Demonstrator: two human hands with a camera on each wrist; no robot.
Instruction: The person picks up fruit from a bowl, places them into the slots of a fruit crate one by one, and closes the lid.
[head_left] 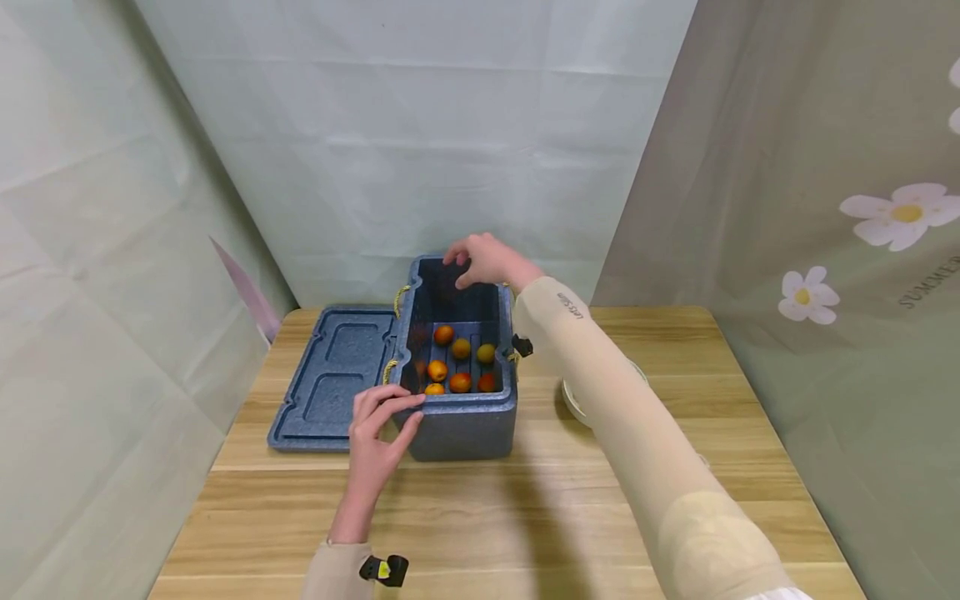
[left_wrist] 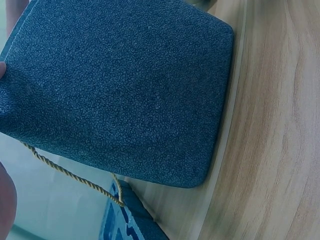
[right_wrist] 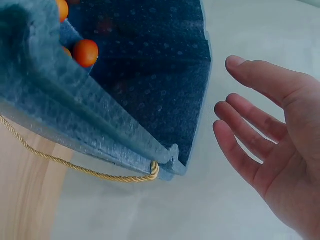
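A dark blue foam box stands uncovered on the table, with small round orange, reddish and yellow-green fruits lying on its floor. My left hand holds the near left corner of its rim, fingers over the edge and thumb against the outer front. In the left wrist view, the box's outer wall fills much of the picture. My right hand hovers over the far end of the box with nothing in it. Its loosely bent fingers appear apart from the rim in the right wrist view.
The box's lid lies flat to its left. Twisted gold rope handles hang on the box's sides. Right of the box, a white round dish is partly hidden beneath my right forearm. Pale curtains stand behind and beside the wooden table.
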